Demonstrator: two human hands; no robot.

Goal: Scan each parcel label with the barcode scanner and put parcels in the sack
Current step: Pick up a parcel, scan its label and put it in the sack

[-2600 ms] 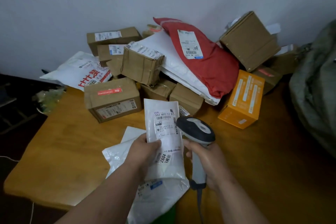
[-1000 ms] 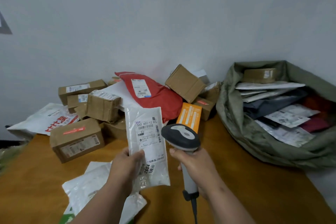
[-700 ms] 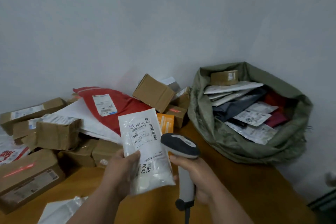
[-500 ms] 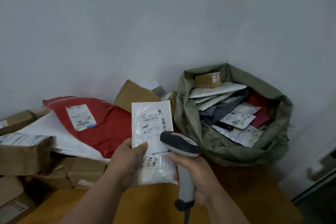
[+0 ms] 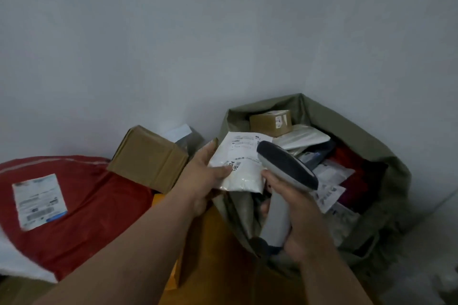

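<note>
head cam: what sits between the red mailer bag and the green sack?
In the head view, a brown cardboard box lies between the red plastic mailer bag and the olive-green fabric sack; the left hand and forearm also cross that stretch.

Sack [image 5: 386, 156] mouth is wide open but pretty stuffed – box [image 5: 270, 122] at the back, mailers [image 5: 327, 181] piled across. The scanner [image 5: 285, 168] hangs over the near rim. Left approach is crowded by a cardboard box [image 5: 148, 156] – red bag [image 5: 81, 205] beyond it.
</note>
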